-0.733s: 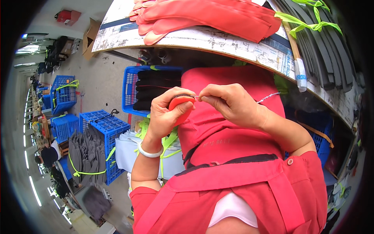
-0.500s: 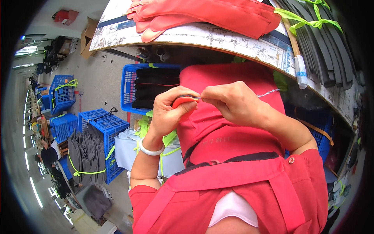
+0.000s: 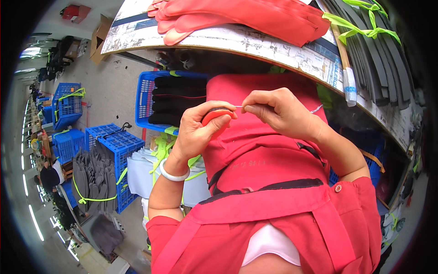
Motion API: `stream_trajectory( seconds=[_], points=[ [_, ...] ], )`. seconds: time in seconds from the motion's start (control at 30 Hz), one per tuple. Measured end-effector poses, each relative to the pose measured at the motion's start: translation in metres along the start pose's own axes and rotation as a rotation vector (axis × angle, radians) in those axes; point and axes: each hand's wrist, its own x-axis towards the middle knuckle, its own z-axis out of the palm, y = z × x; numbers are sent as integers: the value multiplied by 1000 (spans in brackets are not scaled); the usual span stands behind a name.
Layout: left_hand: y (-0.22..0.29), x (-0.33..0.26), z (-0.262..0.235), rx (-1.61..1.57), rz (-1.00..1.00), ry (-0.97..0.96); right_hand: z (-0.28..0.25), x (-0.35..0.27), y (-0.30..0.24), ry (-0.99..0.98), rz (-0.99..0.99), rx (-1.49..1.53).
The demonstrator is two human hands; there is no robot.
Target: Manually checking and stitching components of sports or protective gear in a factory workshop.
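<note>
My left hand [image 3: 190, 132], with a pale bangle [image 3: 171, 175] on the wrist, is closed round a folded red piece with a black edge [image 3: 218, 113]. A thin pale strand [image 3: 238, 106] stretches from the left fingertips across a small gap to my right hand [image 3: 284, 116]. There, thumb and forefinger pinch its other end; thread or needle, I cannot tell. Both hands are raised over my lap, where a red apron [image 3: 273, 160] lies. Most of the red piece is hidden inside the left palm.
Ahead, a worn white table [image 3: 137, 40] carries stacked red pieces [image 3: 246, 20] and dark strips [image 3: 365, 50] tied with yellow-green bands. A blue crate [image 3: 144, 98] with black pieces stands under its edge. Left are a blue crate [image 3: 119, 137], grey pieces [image 3: 94, 178] and pale cloth [image 3: 141, 171].
My right hand has drawn slightly right and up, away from the left, so more of the thin strand shows between them. The left hand keeps its hold on the red piece.
</note>
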Motion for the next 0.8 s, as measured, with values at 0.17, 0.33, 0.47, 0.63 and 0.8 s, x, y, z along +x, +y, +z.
stream_trajectory(
  seconds=[0.17, 0.33, 0.47, 0.63, 0.8],
  points=[
    [-3, 1, 3, 81, 22, -59, -3, -1, -13, 14, -89, -136],
    [-3, 2, 7, 102, 23, -74, -2, -4, -13, -37, -70, -199],
    [-7, 0, 11, 275, 48, -59, 9, -10, -6, -48, -54, -374],
    [-8, -1, 14, 195, 80, -55, 14, -15, 11, -171, 287, 821],
    [-26, 10, 12, 51, 37, 7, -27, 7, 31, 20, 185, 561]
  ],
)
